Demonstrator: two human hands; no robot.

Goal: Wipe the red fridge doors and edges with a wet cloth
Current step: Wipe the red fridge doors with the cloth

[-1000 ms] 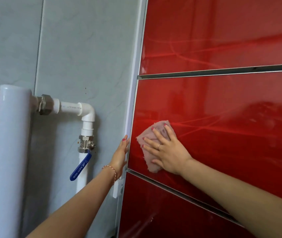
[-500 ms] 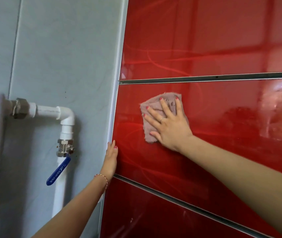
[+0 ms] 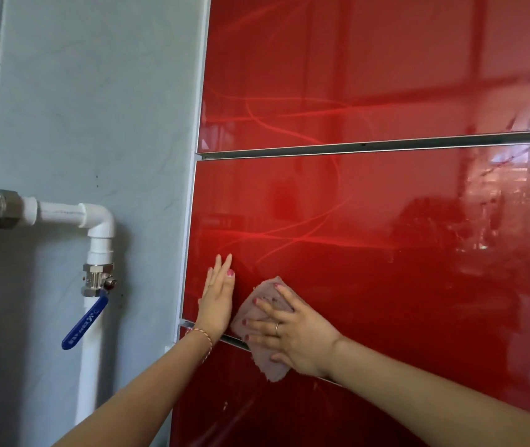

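While the pink cloth (image 3: 265, 330) is pressed flat under the spread fingers of the right hand (image 3: 292, 337) at the lower left corner of the middle red door (image 3: 370, 253), over the metal seam (image 3: 234, 341), the wiping step is judged under way. The left hand (image 3: 216, 301), fingers straight and holding nothing, is laid against the same door just beside its left edge. Next, the seam and edge probably need tracing with steady pressure.
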